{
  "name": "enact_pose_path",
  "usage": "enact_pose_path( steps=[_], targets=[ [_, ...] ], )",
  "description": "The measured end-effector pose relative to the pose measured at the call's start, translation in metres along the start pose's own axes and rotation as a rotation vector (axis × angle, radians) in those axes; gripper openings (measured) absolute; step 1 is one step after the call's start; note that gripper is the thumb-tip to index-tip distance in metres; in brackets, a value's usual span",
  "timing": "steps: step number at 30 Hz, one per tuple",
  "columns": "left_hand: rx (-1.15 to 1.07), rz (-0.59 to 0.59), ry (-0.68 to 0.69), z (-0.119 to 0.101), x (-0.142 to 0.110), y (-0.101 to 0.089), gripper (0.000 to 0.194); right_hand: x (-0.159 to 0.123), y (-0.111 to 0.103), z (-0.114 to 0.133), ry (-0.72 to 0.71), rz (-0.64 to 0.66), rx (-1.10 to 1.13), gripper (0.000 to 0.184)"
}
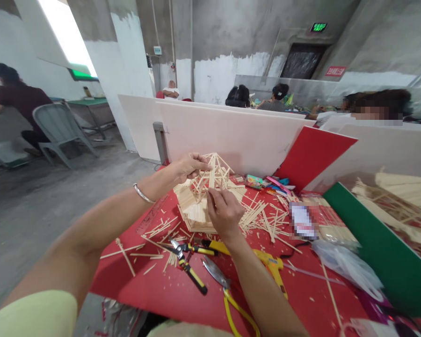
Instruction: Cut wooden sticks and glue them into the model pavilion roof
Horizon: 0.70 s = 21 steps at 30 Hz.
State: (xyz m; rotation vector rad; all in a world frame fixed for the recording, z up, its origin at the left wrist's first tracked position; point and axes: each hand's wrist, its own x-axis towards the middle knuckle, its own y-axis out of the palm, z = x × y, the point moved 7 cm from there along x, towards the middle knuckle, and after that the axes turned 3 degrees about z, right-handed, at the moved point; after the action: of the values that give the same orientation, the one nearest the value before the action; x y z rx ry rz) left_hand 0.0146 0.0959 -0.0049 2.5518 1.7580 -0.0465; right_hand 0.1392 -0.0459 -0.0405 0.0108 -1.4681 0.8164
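A small pavilion-like model of pale wooden sticks (214, 164) with a pointed roof frame stands on a stick platform (198, 216). At the left of its roof, the fingers of my left hand (193, 167) are closed against the sticks. My right hand (226, 210) is in front of the model, thumb and finger pinched at the lower end of a light wooden stick (211, 180). The fingers partly hide the contact points. Below my hands lie yellow-and-black pruning shears (186, 267), yellow-handled scissors (219, 276) and a yellow glue gun (272, 263), partly behind my right forearm.
Loose sticks (266, 220) and offcuts cover much of the red tabletop (133, 285). A plastic bag (347, 267), a phone-like object (303, 220) and a green board (379, 252) are at right. White panels (210, 131) border the back. Several people sit beyond.
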Motion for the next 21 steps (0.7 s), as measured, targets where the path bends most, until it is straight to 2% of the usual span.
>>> enact_pose_path(
  steps=[4,21],
  targets=[
    [0.017,0.011,0.012,-0.0004,0.0006,0.0001,0.032,0.0015,-0.0009,-0.004,0.052,-0.006,0.01,0.024],
    [0.012,-0.008,0.014,-0.0016,0.0,0.0011,0.033,0.0017,-0.0045,-0.0086,0.084,0.017,-0.018,0.027]
  ],
)
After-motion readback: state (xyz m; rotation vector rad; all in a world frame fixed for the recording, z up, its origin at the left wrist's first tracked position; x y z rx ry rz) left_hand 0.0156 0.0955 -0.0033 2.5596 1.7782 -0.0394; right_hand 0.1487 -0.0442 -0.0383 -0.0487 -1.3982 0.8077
